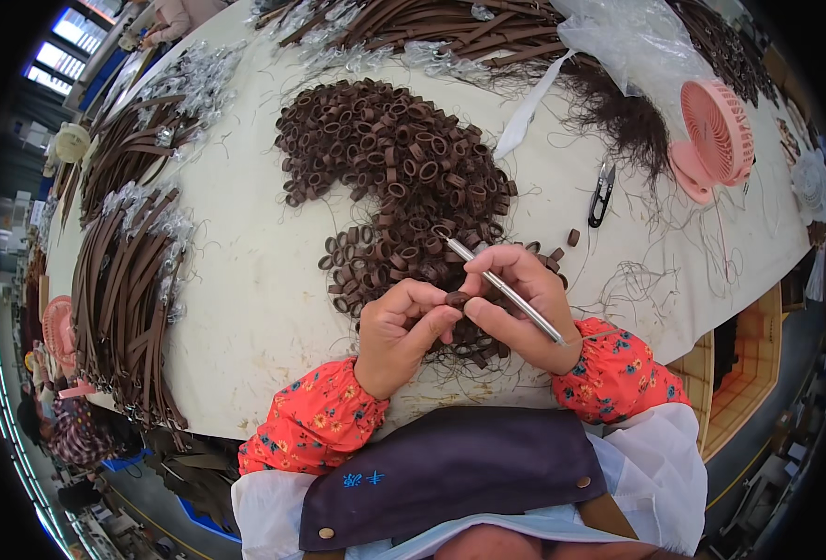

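Between my two hands is a small brown strap loop (458, 300). My left hand (402, 329) is closed on it, pinching it between thumb and fingertips. My right hand (527, 301) is closed too, with a silver pen-shaped metal tool (510, 294) lying slantwise across its fingers. The tool's thin tip points away to the upper left, over the loops. The right thumb and fingertip touch the same small loop. A large heap of brown strap loops (389, 140) spreads just beyond and under both hands, with loose threads near it.
Brown straps with clear plastic-wrapped ends (119, 308) lie in bundles at the left and more along the far edge. To the right are black thread snips (602, 194), a pink fan (714, 135), tangled dark threads (627, 117) and clear plastic sheeting (632, 42). A wooden crate (744, 364) stands beside the table.
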`<state>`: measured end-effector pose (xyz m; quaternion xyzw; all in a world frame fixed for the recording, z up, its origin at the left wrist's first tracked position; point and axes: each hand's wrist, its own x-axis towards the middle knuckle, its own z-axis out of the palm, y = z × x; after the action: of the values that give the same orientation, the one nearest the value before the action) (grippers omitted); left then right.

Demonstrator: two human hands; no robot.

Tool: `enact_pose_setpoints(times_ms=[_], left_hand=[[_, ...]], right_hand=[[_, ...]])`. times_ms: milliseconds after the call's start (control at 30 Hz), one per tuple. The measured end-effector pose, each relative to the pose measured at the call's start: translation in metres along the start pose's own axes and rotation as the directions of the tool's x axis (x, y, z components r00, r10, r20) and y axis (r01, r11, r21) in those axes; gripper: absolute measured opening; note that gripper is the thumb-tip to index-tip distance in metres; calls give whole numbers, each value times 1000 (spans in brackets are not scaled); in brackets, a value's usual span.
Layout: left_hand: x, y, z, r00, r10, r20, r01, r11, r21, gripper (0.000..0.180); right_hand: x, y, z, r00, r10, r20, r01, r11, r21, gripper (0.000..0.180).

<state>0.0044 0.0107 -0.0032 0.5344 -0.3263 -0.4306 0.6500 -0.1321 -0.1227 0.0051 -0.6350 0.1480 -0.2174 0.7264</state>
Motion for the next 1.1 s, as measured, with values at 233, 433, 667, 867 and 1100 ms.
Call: enact_pose_setpoints(times_ms=[233,433,667,867,1100], left_hand=[[3,-1,-5,998,47,-50,-47,999,2,12],[4,-5,-6,997,50,-63,-48,998,44,12],[4,-4,-5,998,46,-31,-44,997,60,11],[4,-4,-3,997,39,-64,-37,999,35,13],[4,-3,-4,999,28,-47,-23,995,94,13]], right_hand=[[0,-12,-5,983,-170,-75,166,985,-55,18],[1,-15,-17,953,-299,48,302,947,-106,18],[2,-12,-14,945,-324,45,327,937,-121,18],[2,-11,-13,934,-349,81,357,922,-149,16],[2,-13,-14,924,-360,130,382,888,-256,15]])
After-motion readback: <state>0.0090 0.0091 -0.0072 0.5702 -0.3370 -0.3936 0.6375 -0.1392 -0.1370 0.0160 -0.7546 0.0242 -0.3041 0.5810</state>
